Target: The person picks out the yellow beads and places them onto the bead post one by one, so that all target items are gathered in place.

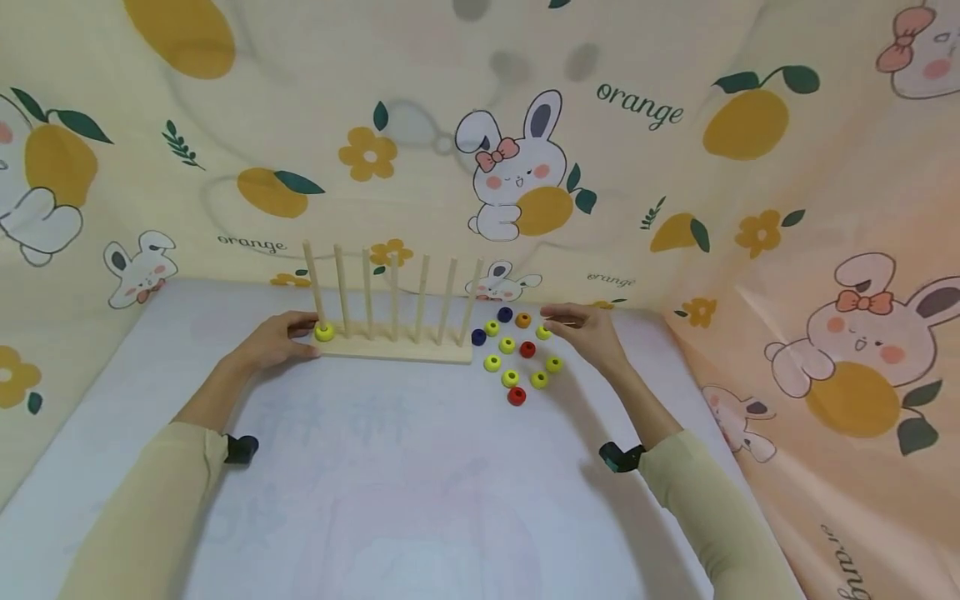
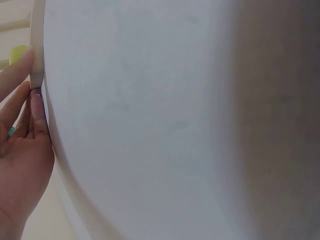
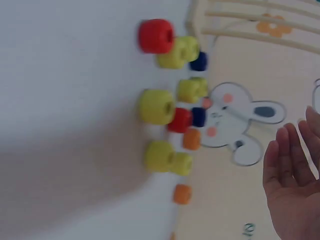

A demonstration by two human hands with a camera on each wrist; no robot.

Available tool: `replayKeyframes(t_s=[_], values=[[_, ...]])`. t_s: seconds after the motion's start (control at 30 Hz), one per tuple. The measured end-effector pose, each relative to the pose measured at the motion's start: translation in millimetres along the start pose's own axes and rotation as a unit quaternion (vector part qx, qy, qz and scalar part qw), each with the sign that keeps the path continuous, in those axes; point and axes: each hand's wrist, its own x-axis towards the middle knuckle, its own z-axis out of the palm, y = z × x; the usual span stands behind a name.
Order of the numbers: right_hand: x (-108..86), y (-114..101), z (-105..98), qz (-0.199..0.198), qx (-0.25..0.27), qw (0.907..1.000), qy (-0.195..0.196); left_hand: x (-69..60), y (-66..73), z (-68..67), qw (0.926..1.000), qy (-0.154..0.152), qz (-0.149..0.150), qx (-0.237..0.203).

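Observation:
A pale wooden peg rack (image 1: 397,354) with a row of several upright pegs stands towards the back of the table. One yellow bead (image 1: 324,332) sits at the foot of its leftmost peg. My left hand (image 1: 281,340) holds the left end of the rack's base, and in the left wrist view the fingers (image 2: 37,107) touch the base's end. To the right of the rack lie loose yellow, red, orange and dark blue beads (image 1: 527,350). Over their right side hovers my right hand (image 1: 588,333), with nothing in it; the right wrist view shows its fingers (image 3: 285,155) extended, apart from the beads.
A white table (image 1: 360,467) carries everything. Behind it and along the sides hangs a cream cloth (image 1: 420,208) printed with rabbits and oranges. Some beads lie close to the rack's right end, such as a dark blue bead (image 1: 478,337).

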Motion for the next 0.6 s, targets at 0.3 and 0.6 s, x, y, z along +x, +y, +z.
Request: replayKeyframes(t_s=[0.3,0.6], values=[[-15.1,31,2,0.01,0.009,0.9999,-0.004,-0.7,1.4,-4.0,0.9998,0.002,0.019,0.001],[-25.2,61,9,0.052,-0.009,0.9986,-0.005,0.5,-2.4,-0.2,0.9998,0.008,0.019,-0.005]])
